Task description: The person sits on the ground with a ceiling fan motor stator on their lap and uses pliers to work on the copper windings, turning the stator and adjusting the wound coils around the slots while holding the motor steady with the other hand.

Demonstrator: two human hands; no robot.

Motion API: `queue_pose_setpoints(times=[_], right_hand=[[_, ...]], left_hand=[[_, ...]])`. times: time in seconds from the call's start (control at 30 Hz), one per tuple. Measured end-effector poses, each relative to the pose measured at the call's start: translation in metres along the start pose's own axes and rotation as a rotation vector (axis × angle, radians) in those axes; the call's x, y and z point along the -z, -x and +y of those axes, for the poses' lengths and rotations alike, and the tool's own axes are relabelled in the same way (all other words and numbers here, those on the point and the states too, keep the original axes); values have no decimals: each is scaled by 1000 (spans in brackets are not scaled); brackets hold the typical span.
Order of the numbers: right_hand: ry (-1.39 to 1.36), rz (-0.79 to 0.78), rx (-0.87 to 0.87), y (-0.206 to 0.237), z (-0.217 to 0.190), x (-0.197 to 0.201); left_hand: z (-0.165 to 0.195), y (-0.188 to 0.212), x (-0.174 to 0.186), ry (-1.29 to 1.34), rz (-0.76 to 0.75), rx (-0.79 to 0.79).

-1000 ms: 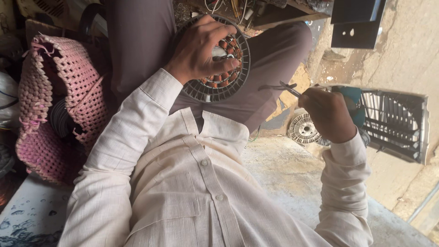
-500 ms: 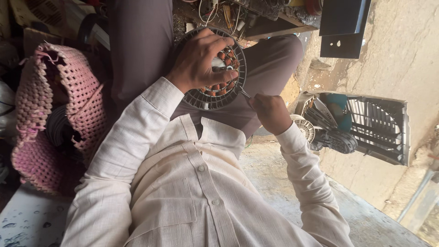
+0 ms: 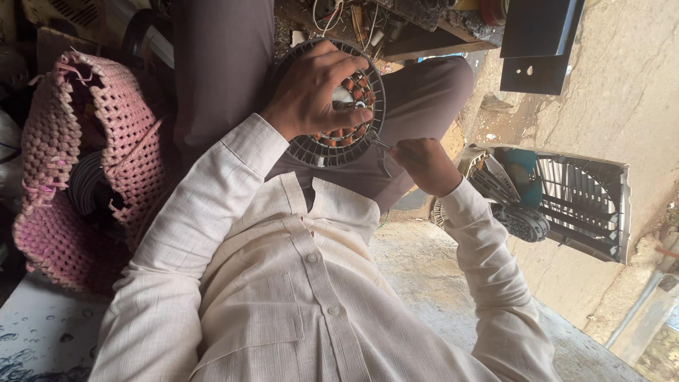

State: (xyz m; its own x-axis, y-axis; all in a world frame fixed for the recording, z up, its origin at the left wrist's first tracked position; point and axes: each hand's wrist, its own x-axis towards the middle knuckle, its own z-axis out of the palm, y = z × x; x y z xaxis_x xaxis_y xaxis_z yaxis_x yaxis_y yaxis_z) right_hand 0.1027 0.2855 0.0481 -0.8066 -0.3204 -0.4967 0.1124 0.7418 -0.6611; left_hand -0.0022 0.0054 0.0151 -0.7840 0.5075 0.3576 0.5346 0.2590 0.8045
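Head view, inverted framing (the person's own torso fills the lower picture). Left hand [image 3: 318, 88] is spread over a round fan motor stator [image 3: 338, 106], fingers clamped across its copper windings and ribbed rim, pressing it down on the lap of the dark trousers [image 3: 424, 92]; likely braced there so it cannot turn under the tool. Right hand [image 3: 423, 164] is clenched around a thin metal tool [image 3: 380, 143], tip at the stator's lower right rim, held low and close for fine work at the edge. A pink woven basket [image 3: 71, 177] sits beside the left sleeve; a grey fan housing [image 3: 566, 205] lies past the right wrist. Since a second ago: right hand has come in from well apart, tool tip now meeting the rim; left grip unchanged.
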Motion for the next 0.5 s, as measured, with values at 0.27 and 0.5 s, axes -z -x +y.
queue_pose_setpoints(times=[0.27, 0.5], right_hand=[[90, -29, 115, -7, -4, 12], [330, 1, 101, -10, -25, 20]], left_hand=[[-1, 2, -1, 10, 22, -26], [2, 2, 0, -21, 76, -69]])
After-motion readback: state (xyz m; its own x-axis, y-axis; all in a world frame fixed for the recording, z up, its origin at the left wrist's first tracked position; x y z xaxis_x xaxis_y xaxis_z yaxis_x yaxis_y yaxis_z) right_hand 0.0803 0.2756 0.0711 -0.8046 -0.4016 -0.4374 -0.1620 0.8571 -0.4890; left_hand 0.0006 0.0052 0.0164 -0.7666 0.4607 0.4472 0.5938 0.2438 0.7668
